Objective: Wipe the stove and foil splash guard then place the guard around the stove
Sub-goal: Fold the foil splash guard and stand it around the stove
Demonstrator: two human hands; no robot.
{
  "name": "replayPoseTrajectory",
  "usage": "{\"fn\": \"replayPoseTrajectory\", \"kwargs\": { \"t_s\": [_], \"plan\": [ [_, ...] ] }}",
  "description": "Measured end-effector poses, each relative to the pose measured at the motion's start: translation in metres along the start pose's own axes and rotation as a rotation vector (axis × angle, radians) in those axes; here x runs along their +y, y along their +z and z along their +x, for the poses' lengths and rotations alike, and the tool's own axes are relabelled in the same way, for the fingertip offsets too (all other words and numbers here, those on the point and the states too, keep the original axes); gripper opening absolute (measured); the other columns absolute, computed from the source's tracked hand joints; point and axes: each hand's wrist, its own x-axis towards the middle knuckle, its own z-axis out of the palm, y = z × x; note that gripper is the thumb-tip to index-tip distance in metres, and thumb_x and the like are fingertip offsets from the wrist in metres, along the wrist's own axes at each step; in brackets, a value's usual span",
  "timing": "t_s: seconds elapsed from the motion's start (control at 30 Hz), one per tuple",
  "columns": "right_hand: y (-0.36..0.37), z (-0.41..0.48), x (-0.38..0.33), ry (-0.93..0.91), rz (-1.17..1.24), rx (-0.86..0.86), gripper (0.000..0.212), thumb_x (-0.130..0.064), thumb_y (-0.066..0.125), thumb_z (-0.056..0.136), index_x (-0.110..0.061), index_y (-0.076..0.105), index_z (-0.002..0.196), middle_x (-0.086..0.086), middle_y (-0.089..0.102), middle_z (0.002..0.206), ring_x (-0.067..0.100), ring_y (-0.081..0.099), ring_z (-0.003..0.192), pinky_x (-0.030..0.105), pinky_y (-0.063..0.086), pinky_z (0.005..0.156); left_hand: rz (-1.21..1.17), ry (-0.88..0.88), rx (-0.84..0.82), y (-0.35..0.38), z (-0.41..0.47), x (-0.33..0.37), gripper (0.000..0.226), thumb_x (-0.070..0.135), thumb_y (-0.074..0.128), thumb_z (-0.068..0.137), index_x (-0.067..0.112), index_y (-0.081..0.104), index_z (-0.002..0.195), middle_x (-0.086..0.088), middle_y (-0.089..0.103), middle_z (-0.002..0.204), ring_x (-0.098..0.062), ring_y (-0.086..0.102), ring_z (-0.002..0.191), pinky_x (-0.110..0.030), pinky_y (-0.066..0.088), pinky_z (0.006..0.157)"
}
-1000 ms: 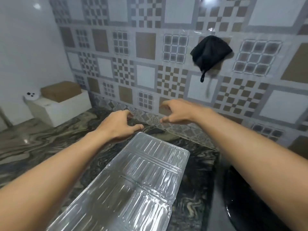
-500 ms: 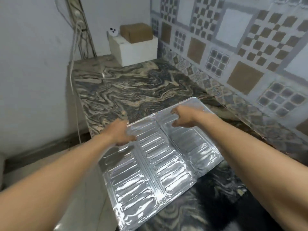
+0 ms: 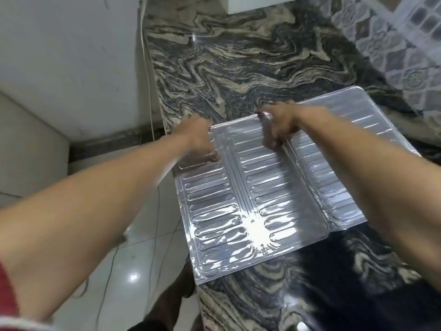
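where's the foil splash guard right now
In the head view the foil splash guard lies opened out on the marble counter, along its left edge, with the left hand and right hand gripping its far edge.

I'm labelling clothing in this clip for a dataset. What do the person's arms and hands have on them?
Both forearms are bare; neither the left hand nor the right hand shows a glove, watch or bracelet. A red sleeve with a pale hem shows on the left upper arm, at the frame's edge.
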Motion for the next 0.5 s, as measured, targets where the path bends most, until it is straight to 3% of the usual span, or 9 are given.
{"fn": "replayPoseTrajectory", "kwargs": {
  "t_s": [0.1,0.2,0.27,0.33,0.5],
  "plan": [
    [-0.001,0.003,0.000,0.023,-0.006,0.071,0.094,-0.026,0.085,0.065,-0.022,0.029,0.140,0.020,0.038,0.143,0.044,0.037,0.130,0.051,0.039,0.107,-0.067,-0.006,0.030,-0.004,0.004,0.001,0.097,0.056,0.088,0.055,0.021,0.051,0.137,-0.015,0.048,0.137,-0.037,0.044,0.128,-0.050,0.042,0.104],
    [-0.005,-0.002,-0.001,0.019,0.011,0.130,0.082,-0.024,0.084,0.069,-0.014,0.030,0.129,0.022,0.039,0.140,0.044,0.037,0.129,0.054,0.039,0.105,-0.213,0.034,0.089,-0.018,0.009,0.000,0.064,0.039,0.084,0.069,0.020,0.056,0.124,-0.011,0.054,0.130,-0.029,0.053,0.116,-0.031,0.043,0.091],
    [-0.016,-0.014,-0.001,-0.012,0.032,0.157,0.085,-0.028,0.089,0.062,-0.015,0.034,0.126,0.022,0.050,0.133,0.041,0.048,0.120,0.049,0.044,0.100,-0.254,0.063,0.115,-0.034,0.004,0.004,0.042,0.025,0.075,0.080,0.017,0.058,0.118,-0.008,0.059,0.127,-0.025,0.055,0.111,-0.026,0.039,0.083],
    [-0.033,-0.031,0.001,-0.026,0.044,0.182,0.078,-0.031,0.090,0.061,-0.019,0.044,0.122,0.018,0.063,0.120,0.035,0.059,0.107,0.043,0.049,0.092,-0.268,0.102,0.153,-0.052,-0.006,0.010,0.034,0.021,0.070,0.084,0.016,0.060,0.116,-0.008,0.062,0.124,-0.025,0.056,0.110,-0.028,0.039,0.083],
    [-0.091,-0.100,0.003,-0.012,0.012,0.264,0.055,-0.035,0.083,0.074,-0.019,0.063,0.122,0.016,0.067,0.117,0.035,0.061,0.105,0.036,0.047,0.084,-0.267,0.205,0.306,-0.108,-0.047,0.028,0.025,0.019,0.067,0.086,0.017,0.067,0.111,-0.009,0.066,0.121,-0.027,0.059,0.110,-0.024,0.036,0.076]
  ]
}}
